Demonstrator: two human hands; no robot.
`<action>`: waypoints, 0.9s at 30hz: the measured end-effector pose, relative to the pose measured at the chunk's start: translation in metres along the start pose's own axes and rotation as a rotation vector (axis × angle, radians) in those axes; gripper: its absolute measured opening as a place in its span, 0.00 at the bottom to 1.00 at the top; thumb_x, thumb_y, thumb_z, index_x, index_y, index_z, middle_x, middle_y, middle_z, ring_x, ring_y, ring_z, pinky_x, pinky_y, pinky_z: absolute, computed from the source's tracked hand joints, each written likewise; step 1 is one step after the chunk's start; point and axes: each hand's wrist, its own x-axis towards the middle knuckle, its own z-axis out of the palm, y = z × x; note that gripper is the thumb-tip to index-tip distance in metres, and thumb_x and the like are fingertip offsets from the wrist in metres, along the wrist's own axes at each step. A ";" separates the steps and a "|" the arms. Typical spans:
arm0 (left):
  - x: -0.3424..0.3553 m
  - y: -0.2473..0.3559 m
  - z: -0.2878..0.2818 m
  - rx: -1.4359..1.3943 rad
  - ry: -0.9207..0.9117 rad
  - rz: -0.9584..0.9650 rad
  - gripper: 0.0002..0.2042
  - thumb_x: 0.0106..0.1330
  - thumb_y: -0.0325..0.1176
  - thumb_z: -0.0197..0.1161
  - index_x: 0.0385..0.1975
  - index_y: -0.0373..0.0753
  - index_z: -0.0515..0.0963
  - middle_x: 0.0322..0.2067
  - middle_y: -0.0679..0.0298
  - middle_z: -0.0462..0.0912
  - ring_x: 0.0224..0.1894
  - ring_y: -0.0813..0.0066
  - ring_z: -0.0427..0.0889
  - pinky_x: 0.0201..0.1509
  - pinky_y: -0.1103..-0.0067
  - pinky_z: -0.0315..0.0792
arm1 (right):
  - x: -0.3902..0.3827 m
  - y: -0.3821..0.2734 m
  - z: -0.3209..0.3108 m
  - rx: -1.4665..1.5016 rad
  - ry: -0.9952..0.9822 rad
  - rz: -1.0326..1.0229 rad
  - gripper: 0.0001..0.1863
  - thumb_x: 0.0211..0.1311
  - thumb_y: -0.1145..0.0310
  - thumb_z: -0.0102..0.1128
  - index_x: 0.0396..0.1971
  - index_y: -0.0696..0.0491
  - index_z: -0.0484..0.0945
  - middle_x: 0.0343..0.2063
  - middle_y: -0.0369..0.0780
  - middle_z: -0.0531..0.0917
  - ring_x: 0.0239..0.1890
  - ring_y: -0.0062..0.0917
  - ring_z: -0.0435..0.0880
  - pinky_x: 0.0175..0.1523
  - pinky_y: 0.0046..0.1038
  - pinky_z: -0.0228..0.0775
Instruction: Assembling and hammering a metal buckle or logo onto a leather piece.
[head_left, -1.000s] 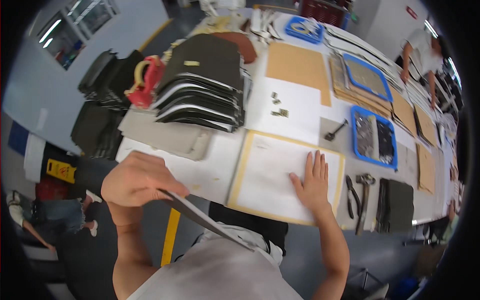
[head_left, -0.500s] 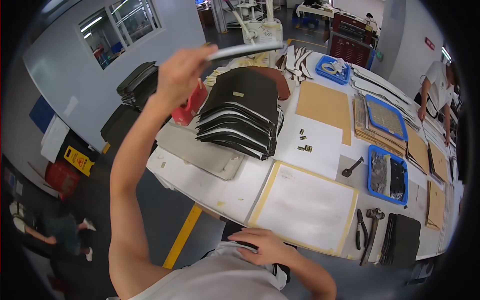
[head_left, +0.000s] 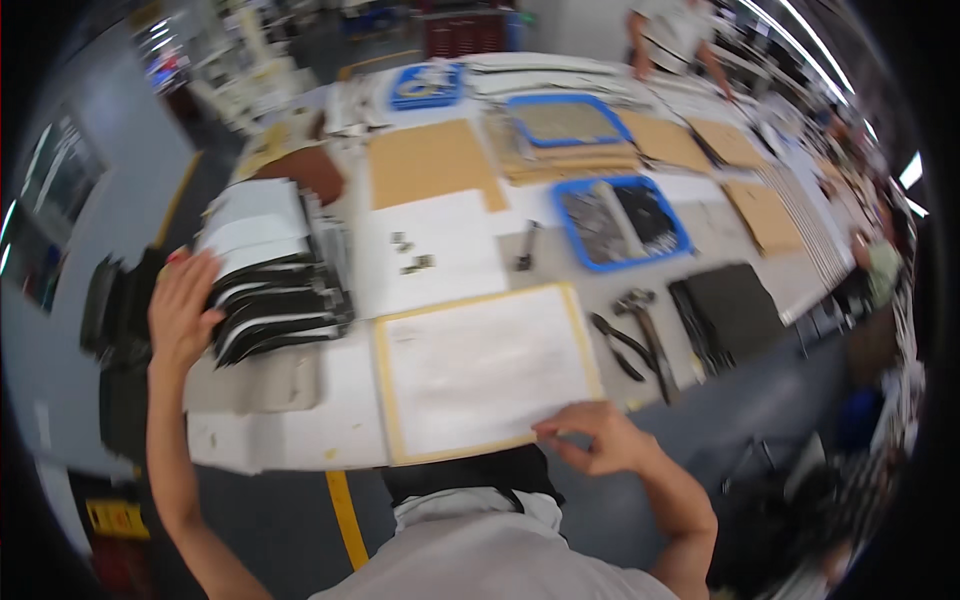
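My left hand (head_left: 183, 305) is open at the left side of a stack of dark panels (head_left: 275, 330), its fingers stretched out against the edge. A pale sheet (head_left: 258, 228) lies on top of that stack, and light layers show between the dark ones. Over the near right corner of a white board (head_left: 490, 370) with yellow taped borders is my right hand (head_left: 592, 437). Its fingers are bent, with thumb and forefinger a little apart and nothing visible between them. Motion blurs the picture somewhat.
Right of the board lie pliers (head_left: 618, 347), a hammer (head_left: 648, 340) and dark pieces (head_left: 728, 315). Beyond are a blue tray (head_left: 572, 262) of grey and black pieces, a small dark tool (head_left: 527, 247) and tan sheets (head_left: 430, 160). A co-worker (head_left: 675, 30) stands at the far side.
The pale-topped panel held up in my left hand now lies on the stack, and that hand has let go. My right hand has moved from my waist to the board. The view has turned right.
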 end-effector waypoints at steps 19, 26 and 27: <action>0.072 0.334 0.051 -1.048 -0.195 0.370 0.34 0.62 0.56 0.71 0.64 0.42 0.77 0.66 0.49 0.73 0.69 0.47 0.70 0.72 0.54 0.64 | -0.146 0.021 -0.220 -0.702 0.370 0.814 0.22 0.46 0.74 0.75 0.46 0.54 0.88 0.54 0.46 0.85 0.55 0.42 0.84 0.60 0.34 0.75; 0.078 0.336 0.081 -0.955 -0.294 0.307 0.36 0.65 0.58 0.66 0.68 0.44 0.73 0.72 0.49 0.65 0.76 0.48 0.59 0.79 0.54 0.51 | -0.152 0.024 -0.231 -0.621 0.395 0.834 0.14 0.53 0.74 0.72 0.42 0.56 0.89 0.47 0.45 0.88 0.49 0.36 0.86 0.55 0.33 0.77; 0.077 0.332 0.083 -0.935 -0.311 0.307 0.35 0.65 0.58 0.66 0.69 0.44 0.72 0.73 0.49 0.63 0.77 0.48 0.57 0.79 0.54 0.49 | -0.156 0.029 -0.233 -0.621 0.391 0.834 0.14 0.53 0.74 0.72 0.42 0.56 0.89 0.47 0.45 0.88 0.49 0.36 0.86 0.55 0.33 0.77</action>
